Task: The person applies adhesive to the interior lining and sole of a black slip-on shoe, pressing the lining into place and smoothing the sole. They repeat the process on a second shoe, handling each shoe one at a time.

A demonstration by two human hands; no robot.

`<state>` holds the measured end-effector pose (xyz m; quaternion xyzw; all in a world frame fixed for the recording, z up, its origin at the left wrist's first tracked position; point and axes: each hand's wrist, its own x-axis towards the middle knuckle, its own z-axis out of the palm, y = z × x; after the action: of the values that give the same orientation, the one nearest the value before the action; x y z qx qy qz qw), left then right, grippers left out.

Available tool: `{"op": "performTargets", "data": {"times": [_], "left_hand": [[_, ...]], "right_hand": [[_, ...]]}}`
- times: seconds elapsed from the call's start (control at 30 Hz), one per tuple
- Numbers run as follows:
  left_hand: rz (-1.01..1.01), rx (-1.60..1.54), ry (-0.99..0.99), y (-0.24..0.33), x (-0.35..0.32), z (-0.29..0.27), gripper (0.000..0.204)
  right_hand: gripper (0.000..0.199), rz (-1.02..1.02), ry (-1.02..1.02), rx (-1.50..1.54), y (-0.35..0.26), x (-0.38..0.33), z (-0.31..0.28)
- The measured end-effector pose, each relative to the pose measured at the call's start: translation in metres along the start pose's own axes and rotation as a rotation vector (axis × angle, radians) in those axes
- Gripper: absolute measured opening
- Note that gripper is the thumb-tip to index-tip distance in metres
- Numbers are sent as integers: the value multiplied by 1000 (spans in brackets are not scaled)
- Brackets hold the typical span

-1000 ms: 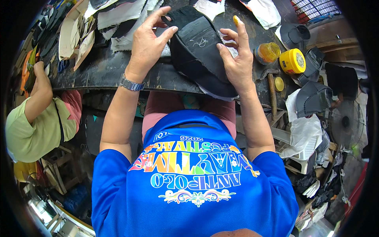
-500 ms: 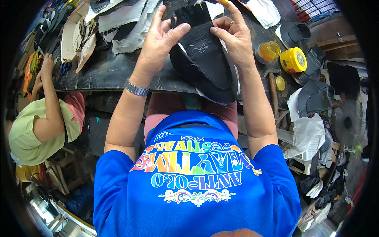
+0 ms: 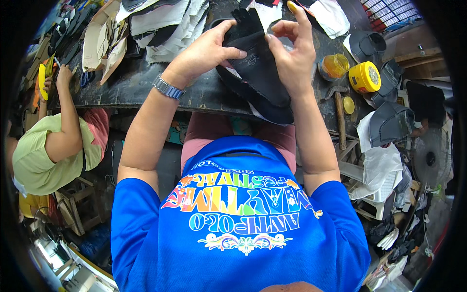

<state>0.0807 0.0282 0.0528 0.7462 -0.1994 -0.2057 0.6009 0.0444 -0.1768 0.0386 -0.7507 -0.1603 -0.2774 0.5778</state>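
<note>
A co-worker's hand (image 3: 63, 77) rests far left. The left hand (image 3: 206, 48) pinches the black leather piece (image 3: 258, 68) (folded, lifted above the bench), the right hand (image 3: 292, 58) gripping its other edge; a yellow tin (image 3: 365, 78) sits right.

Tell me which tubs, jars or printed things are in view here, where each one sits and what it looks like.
Yellow round tub: on the dark workbench, right of the right hand, with a printed lid.
Clear jar: just left of the tub, holding amber stuff.
Small yellow lid: below the tub, flat.
Blue shirt: multicoloured printed lettering on the chest.
</note>
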Motion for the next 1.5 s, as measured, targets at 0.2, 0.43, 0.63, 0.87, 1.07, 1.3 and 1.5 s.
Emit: {"op": "performTargets", "data": {"times": [0.2,0.43,0.63,0.87,1.07,1.3,1.5], "left_hand": [[96,14,24,-1,-4,7,77],[131,70,163,-9,5,11,73],[353,26,88,-8,3,8,55],[166,148,104,-12,5,7,80],[430,365,204,-14,8,12,80],[142,-139,-42,-1,1,3,71],[324,85,55,-8,2,7,74]], "right_hand": [[68,-134,-132,-292,-19,-43,-3],[70,-230,-164,-412,-21,-49,3],[73,-375,-220,-538,-27,-43,13],[80,-410,-248,-613,-27,-35,19],[80,-298,-220,-568,-15,-30,16],[71,-6,-254,-136,-49,-53,-9],[67,-144,-218,-287,-44,-64,-8]]}}
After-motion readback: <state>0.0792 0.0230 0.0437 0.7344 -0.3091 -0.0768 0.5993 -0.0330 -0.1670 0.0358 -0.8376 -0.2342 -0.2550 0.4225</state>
